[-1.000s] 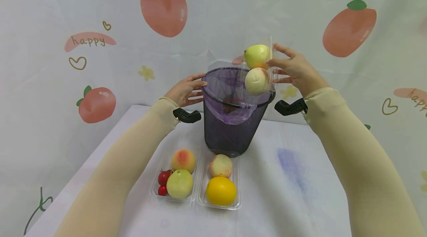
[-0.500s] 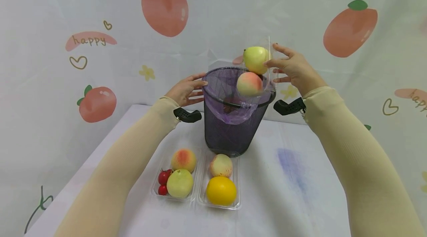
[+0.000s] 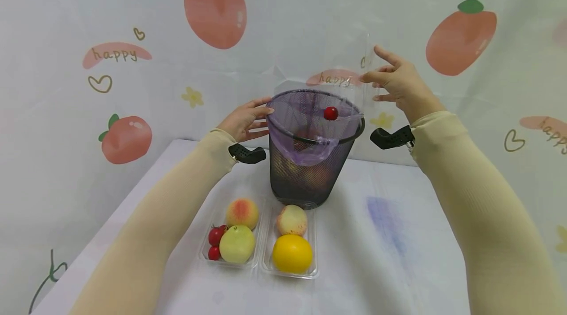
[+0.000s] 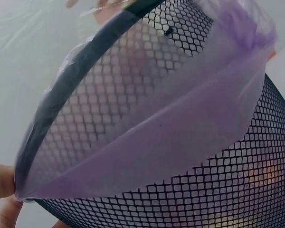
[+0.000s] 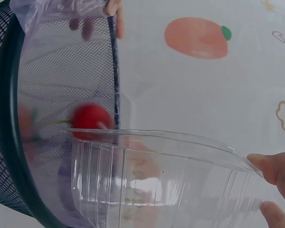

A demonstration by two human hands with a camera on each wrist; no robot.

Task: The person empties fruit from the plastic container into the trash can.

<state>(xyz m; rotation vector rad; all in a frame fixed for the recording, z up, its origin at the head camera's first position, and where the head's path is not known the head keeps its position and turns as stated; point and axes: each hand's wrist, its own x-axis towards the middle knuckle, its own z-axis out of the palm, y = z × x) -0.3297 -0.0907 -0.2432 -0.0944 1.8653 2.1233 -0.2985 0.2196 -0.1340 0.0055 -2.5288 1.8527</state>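
My right hand (image 3: 403,83) grips one end of a clear plastic container (image 5: 180,180), which it holds tipped above the mouth of a black mesh bin (image 3: 305,172). A small round red fruit (image 3: 330,113) with a stem is at the container's lower lip, over the bin's opening; the right wrist view cannot settle whether it still touches the lip. My left hand (image 3: 245,120) holds the bin's rim at the left, thumb on the rim and the other fingers along the outside. A purple plastic liner (image 3: 305,157) folds over the rim. Fruit shapes show dimly through the mesh.
Two clear boxes stand on the white table before the bin. The left box (image 3: 230,265) holds a peach, a pale green fruit and small red fruits. The right box (image 3: 290,275) holds a pale peach and a yellow fruit. A printed cloth (image 3: 274,10) hangs close behind.
The yellow-green fruit and the peach have dropped out of the container into the bin. The red fruit has come into view. My right hand has risen slightly rightward; the left has stayed put.
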